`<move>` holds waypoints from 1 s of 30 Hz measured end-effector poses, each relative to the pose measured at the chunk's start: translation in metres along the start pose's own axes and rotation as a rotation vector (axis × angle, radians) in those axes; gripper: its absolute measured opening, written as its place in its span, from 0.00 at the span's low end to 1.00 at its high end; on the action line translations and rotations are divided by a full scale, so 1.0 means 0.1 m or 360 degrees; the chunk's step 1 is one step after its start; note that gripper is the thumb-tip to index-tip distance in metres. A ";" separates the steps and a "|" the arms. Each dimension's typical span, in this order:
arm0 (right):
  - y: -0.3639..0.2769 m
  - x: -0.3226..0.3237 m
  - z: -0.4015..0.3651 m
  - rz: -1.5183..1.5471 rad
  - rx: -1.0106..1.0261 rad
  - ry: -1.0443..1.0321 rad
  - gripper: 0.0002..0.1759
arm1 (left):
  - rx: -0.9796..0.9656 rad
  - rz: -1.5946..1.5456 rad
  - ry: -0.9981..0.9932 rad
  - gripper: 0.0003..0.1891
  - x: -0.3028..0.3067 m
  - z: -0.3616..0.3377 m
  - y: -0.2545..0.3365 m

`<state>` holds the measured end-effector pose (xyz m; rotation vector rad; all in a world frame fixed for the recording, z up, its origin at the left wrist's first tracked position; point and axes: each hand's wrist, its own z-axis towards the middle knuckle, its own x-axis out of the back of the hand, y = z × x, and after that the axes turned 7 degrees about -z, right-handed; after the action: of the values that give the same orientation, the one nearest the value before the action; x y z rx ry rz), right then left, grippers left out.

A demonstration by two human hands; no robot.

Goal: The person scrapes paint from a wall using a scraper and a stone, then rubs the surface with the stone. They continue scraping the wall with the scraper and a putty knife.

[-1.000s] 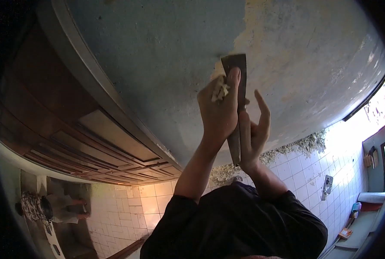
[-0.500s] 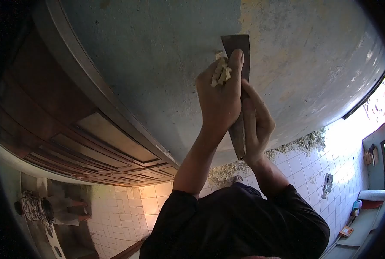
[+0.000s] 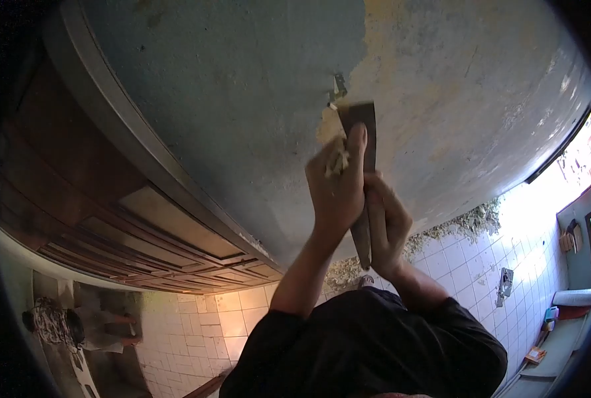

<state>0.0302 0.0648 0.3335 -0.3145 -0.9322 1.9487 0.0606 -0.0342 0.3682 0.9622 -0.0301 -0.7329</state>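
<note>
Both my hands are on a paint scraper [image 3: 368, 156], whose wide dark blade lies against the wall [image 3: 256, 99]. My left hand [image 3: 335, 192] is closed around its upper part, thumb stretched along the blade. Lower down, my right hand [image 3: 392, 229] grips the handle [image 3: 360, 242]. Pale crumpled paint flakes [image 3: 337, 162] cling to my left hand by the knuckles. Blue-grey paint covers the wall left of the blade; the surface to the right is scraped and patchy. Just above the blade's edge, a small peeled flake [image 3: 339, 85] shows beside a yellowish bare patch [image 3: 327, 126].
A brown panelled wooden door [image 3: 169, 212] stands at the left. Paint debris [image 3: 468, 222] lies along the wall's foot on the white tiled floor [image 3: 455, 255]. A flat grey object [image 3: 505, 286] rests on the tiles. Another person [image 3: 76, 325] is at the lower left.
My hands and the scraper have moved down in the view. Fresh yellowish surface now shows left of the blade where blue-grey paint was, and a loosened flake appears above it.
</note>
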 end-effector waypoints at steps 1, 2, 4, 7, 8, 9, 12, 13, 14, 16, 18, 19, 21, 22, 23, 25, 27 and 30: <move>0.07 0.00 -0.03 -0.0003 0.0010 -0.0020 0.16 | 0.0040 0.0054 0.0036 0.19 0.01 -0.03 -0.06; 0.10 0.01 -0.06 -0.0010 0.0005 -0.0042 0.16 | 0.0038 0.0051 0.0038 0.19 0.01 0.02 -0.14; 0.07 -0.02 0.07 -0.0075 0.0044 0.0030 0.16 | -0.0227 0.0064 0.0049 0.19 -0.05 0.20 -0.01; -0.22 -0.05 0.39 0.0118 0.0086 0.0117 0.16 | -0.0112 -0.0030 0.0008 0.19 -0.13 0.38 0.34; -0.20 -0.02 0.38 0.0118 0.0099 0.0120 0.16 | -0.0072 -0.0053 -0.0021 0.19 -0.13 0.41 0.37; -0.15 0.03 0.34 0.0061 0.0067 0.0055 0.16 | -0.0085 -0.0056 -0.0024 0.19 -0.11 0.37 0.29; -0.07 0.01 0.06 -0.0043 0.0036 0.0045 0.16 | -0.0136 0.0032 0.0019 0.19 -0.06 0.13 -0.01; -0.05 0.00 0.03 -0.0087 0.0028 0.0094 0.16 | -0.0080 -0.0006 0.0062 0.19 -0.07 0.07 -0.03; -0.01 0.01 0.07 -0.0087 0.0036 0.0095 0.16 | -0.0014 -0.0043 0.0102 0.20 -0.10 0.04 -0.05; -0.08 0.06 0.20 -0.0110 -0.0009 0.0039 0.16 | -0.0171 -0.0148 0.0198 0.20 -0.21 0.20 0.12; -0.21 0.02 0.39 0.0087 0.0084 0.0093 0.16 | -0.0102 -0.0105 0.0006 0.20 -0.18 0.44 0.27; -0.28 0.03 0.41 0.0100 0.0044 0.0094 0.16 | -0.0084 -0.0180 -0.0029 0.19 -0.19 0.47 0.32; -0.28 0.06 0.40 0.0117 0.0020 0.0095 0.16 | -0.0113 -0.0157 -0.0013 0.19 -0.20 0.42 0.27; -0.24 0.09 0.29 0.0013 -0.0015 0.0056 0.17 | -0.0123 -0.0132 0.0003 0.19 -0.18 0.34 0.22; -0.18 0.11 0.20 -0.0090 -0.0037 0.0015 0.17 | -0.0134 -0.0134 0.0002 0.19 -0.16 0.23 0.14; -0.08 0.07 0.10 -0.0055 0.0021 0.0052 0.17 | 0.0008 -0.0051 0.0046 0.19 -0.12 0.07 0.07; -0.10 0.09 0.14 -0.0108 -0.0021 0.0050 0.17 | -0.0327 0.0236 0.0087 0.19 -0.15 0.22 0.04; -0.42 0.05 0.50 0.0067 0.0008 0.0147 0.17 | -0.0232 -0.0009 0.0002 0.18 -0.21 0.46 0.32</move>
<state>0.0268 0.0567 0.3979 -0.4208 -0.8667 1.9573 0.0472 -0.0441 0.4256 0.8238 0.0271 -0.7293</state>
